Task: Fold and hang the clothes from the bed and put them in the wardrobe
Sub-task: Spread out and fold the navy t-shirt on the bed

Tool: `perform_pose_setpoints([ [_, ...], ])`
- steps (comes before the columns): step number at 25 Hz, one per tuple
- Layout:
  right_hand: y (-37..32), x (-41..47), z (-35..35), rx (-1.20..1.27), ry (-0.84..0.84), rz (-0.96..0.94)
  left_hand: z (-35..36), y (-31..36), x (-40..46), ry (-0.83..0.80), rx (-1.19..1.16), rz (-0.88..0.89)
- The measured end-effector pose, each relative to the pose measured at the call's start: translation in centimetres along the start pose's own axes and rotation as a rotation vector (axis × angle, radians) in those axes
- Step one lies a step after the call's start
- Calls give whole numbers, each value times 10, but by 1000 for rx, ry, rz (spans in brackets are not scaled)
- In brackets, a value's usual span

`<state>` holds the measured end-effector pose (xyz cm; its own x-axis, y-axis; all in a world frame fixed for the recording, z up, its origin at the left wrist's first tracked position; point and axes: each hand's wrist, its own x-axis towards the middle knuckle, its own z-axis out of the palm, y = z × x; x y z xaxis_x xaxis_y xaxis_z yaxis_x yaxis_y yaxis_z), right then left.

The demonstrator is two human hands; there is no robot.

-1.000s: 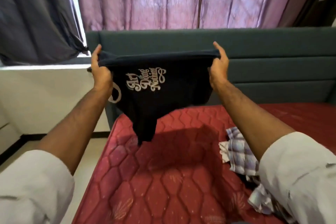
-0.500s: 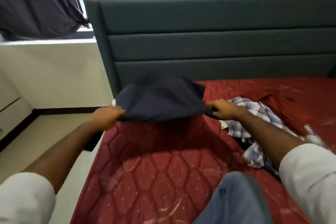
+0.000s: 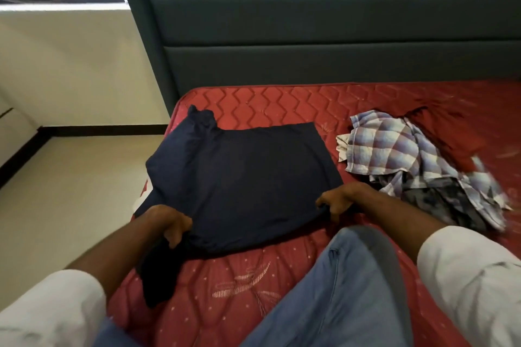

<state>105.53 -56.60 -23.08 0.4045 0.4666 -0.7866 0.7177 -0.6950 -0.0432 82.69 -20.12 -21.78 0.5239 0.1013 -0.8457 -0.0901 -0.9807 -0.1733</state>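
A dark navy T-shirt [image 3: 242,180] lies spread flat on the red mattress [image 3: 225,284], its plain side up and the print hidden. My left hand [image 3: 169,220] grips its near left corner, where a sleeve hangs down toward me. Its near right corner is pinched by my right hand [image 3: 338,200]. A crumpled blue-and-white checked shirt [image 3: 394,155] lies in a heap to the right of the T-shirt, with dark cloth under it.
A dark red garment [image 3: 451,132] lies beyond the checked shirt. The grey-green padded headboard [image 3: 310,36] stands at the far end. The beige floor [image 3: 70,191] drops off left of the mattress edge. My knee in blue jeans [image 3: 338,290] rests on the mattress.
The T-shirt has come down from the air, where I held it up with the print showing, and now lies flat on the mattress. Both hands have lowered with it and still hold its corners.
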Motion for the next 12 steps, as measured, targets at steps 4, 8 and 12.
perform_pose_setpoints([
  [4, -3, 8, 10, 161, -194, -12, 1, 11, 12, -101, -450, -57],
  [8, 0, 8, -5, 494, -101, 37, -23, 14, 22, 15, -792, 22],
  [12, -14, 24, -24, 464, 347, -54, -39, 10, 29, 292, -440, -9],
])
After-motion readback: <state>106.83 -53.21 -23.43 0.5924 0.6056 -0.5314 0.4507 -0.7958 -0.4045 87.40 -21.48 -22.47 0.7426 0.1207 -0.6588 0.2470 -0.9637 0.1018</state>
